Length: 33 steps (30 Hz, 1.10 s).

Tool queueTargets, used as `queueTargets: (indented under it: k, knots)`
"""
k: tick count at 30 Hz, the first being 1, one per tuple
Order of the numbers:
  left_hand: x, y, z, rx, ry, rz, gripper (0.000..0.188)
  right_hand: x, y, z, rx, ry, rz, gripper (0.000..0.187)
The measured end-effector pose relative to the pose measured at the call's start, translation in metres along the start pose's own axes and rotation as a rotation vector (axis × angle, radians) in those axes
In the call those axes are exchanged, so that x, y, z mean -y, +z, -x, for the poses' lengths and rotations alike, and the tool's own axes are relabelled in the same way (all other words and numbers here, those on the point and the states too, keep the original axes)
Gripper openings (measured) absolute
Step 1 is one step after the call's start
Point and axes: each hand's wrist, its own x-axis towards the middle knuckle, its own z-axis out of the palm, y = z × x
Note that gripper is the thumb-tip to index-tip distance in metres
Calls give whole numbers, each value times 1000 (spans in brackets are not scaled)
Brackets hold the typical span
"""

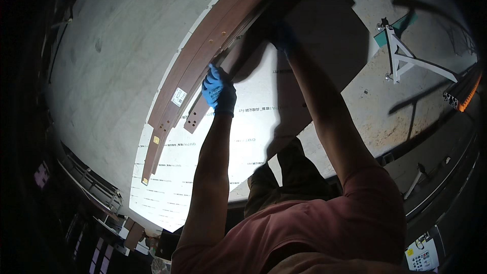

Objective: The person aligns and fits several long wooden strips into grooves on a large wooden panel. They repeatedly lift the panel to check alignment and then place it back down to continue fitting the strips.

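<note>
My left hand [218,91], in a blue glove, closes round a narrow brown profile [194,114] with several holes at its near end. Beside it on the left lies a wider, longer brown profile [187,73], with a white label [178,97], holes and small yellow stickers. My right hand [285,38], also blue-gloved, reaches farther forward along the narrow profile. Deep shadow hides its fingers and whatever they touch. Both profiles rest on a white sheet [243,144] with printed rows, and their far ends run into shadow.
Bare grey concrete floor [122,45] lies to the left. On the right stands a white angled metal stand [398,61] beside a green piece [384,38]. Dark profiles with an orange edge [471,94] sit at far right. A metal rack [94,187] stands lower left.
</note>
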Motion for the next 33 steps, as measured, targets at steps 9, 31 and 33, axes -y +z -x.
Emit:
queueTargets:
  k: [9,31,33]
  knots:
    - [-3,6,-3,-88,-51,-119,55,42,1,15,-20,118,-123,43]
    - [20,-28,37,-124,-38,260,88,86,-20,41,-44,322,-253,51]
    - [46,-43,70,-120,-7,312,87,97,-22,44,-28,311,-103,59]
